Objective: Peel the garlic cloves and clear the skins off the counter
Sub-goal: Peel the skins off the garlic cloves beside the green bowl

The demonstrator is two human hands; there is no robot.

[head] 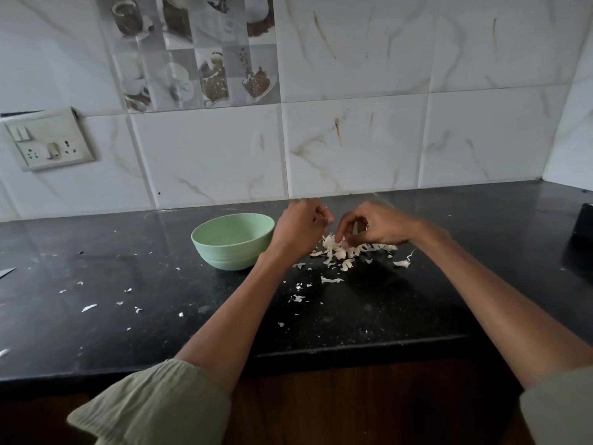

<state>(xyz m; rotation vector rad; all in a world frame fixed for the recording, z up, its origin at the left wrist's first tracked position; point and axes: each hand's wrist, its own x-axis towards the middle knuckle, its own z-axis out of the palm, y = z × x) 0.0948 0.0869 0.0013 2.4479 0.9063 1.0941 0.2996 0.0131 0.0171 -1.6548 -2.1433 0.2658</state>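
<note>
Both forearms bare. Pale sage-green crinkled fabric sleeves: left sleeve (150, 409) loose and wide-cuffed at lower left, right sleeve (558, 409) at lower right corner.

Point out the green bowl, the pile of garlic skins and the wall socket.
green bowl (224, 252): head view, on its outer front wall.
pile of garlic skins (337, 252): head view, on the middle of the heap.
wall socket (48, 139): head view, on its faceplate.

The one camera sits on my head and looks forward and down from close above the counter (134, 332), taking in its front edge, my two forearms reaching away from me, and the tiled wall (353, 139) behind.
</note>
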